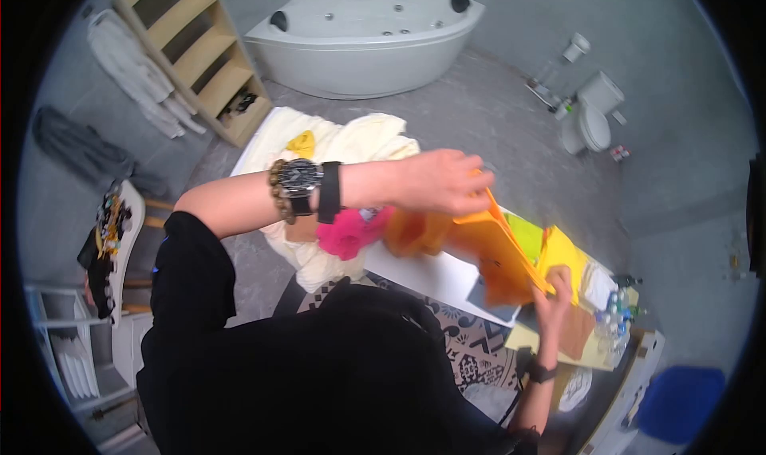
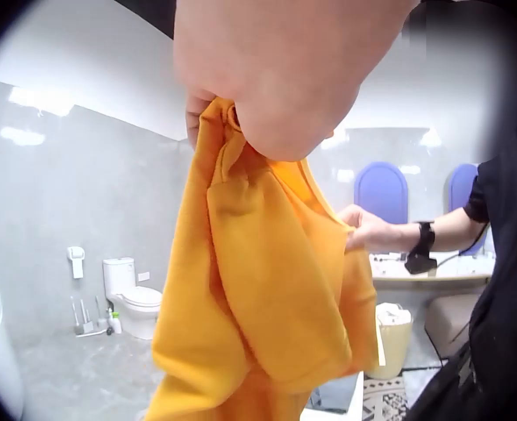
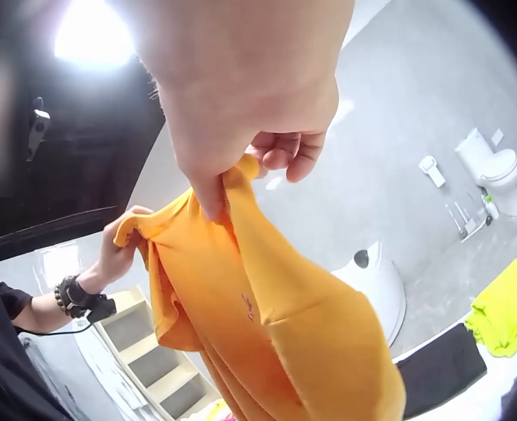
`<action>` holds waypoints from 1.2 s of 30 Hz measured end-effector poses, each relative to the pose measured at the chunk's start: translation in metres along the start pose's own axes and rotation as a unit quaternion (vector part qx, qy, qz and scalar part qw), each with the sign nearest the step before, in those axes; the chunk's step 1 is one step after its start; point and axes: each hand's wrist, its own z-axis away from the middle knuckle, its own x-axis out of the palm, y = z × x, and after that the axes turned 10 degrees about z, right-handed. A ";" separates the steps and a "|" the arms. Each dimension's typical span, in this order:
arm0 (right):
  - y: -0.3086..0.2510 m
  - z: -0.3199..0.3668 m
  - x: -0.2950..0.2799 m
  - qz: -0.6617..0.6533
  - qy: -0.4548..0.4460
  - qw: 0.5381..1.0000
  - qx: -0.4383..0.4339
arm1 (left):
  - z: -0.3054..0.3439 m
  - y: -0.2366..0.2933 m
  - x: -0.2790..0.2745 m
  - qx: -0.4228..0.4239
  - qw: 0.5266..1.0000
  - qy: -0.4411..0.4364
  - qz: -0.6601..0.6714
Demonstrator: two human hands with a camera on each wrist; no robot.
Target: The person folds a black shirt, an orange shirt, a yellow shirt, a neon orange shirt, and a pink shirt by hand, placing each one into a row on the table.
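Note:
An orange shirt (image 1: 495, 244) hangs in the air between both hands, with a small print (image 3: 249, 307) on its front. My left hand (image 1: 443, 180) pinches one upper edge of it, and folds drape below the fingers in the left wrist view. At the opposite end my right hand (image 1: 554, 287) grips the edge between thumb and fingers, seen closely in the right wrist view. Beneath the shirt lies a white board or tabletop (image 1: 423, 275), partly covered by it. A dark folded cloth (image 3: 438, 373) rests there.
Left of the shirt lie a pink garment (image 1: 351, 233) and cream cloth (image 1: 371, 136). Folded lime-green (image 1: 524, 236) and yellow (image 1: 562, 263) garments lie to the right, near clear bottles (image 1: 613, 319). A bathtub (image 1: 359, 52), wooden shelf (image 1: 203, 64) and toilet (image 1: 590, 128) stand farther off.

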 end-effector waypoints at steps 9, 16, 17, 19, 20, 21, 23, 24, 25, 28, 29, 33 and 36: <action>0.006 0.013 -0.024 0.145 -0.171 0.973 -0.045 | 0.026 0.021 -0.004 0.026 0.998 -0.023 -0.055; -0.010 0.008 -0.020 0.245 -0.059 0.966 -0.050 | 0.055 0.031 -0.018 -0.001 0.996 -0.011 -0.088; -0.009 0.009 -0.018 0.245 -0.063 0.966 -0.052 | 0.061 0.032 -0.018 -0.002 0.996 -0.001 -0.091; -0.003 0.012 -0.011 0.244 0.006 0.968 -0.055 | 0.072 0.033 -0.024 -0.003 0.996 0.002 -0.091; 0.001 0.013 -0.011 0.255 -0.005 0.966 -0.035 | 0.075 0.032 -0.025 -0.004 0.996 0.001 -0.094; -0.006 0.013 -0.008 0.254 -0.009 0.966 -0.034 | 0.080 0.033 -0.026 -0.004 0.995 0.000 -0.097; -0.020 0.017 -0.007 0.248 -0.008 0.968 0.038 | 0.087 0.034 -0.025 -0.001 0.995 0.000 -0.104; -0.024 0.019 -0.006 0.237 -0.004 0.971 0.039 | 0.088 0.034 -0.024 -0.004 0.995 -0.011 -0.102; -0.025 0.020 -0.006 0.240 -0.003 0.970 0.042 | 0.089 0.032 -0.023 -0.005 0.995 -0.022 -0.102; -0.029 0.021 -0.004 0.223 0.023 0.974 0.025 | 0.092 0.033 -0.022 0.000 0.994 -0.017 -0.106; -0.031 0.020 -0.005 0.215 0.015 0.975 0.045 | 0.093 0.032 -0.022 0.000 0.994 -0.014 -0.106; -0.039 0.019 -0.007 0.206 0.015 0.974 0.089 | 0.091 0.030 -0.023 0.003 0.993 -0.004 -0.122; -0.020 0.026 -0.015 0.247 0.002 0.964 0.099 | 0.088 0.030 -0.023 0.009 0.992 -0.014 -0.124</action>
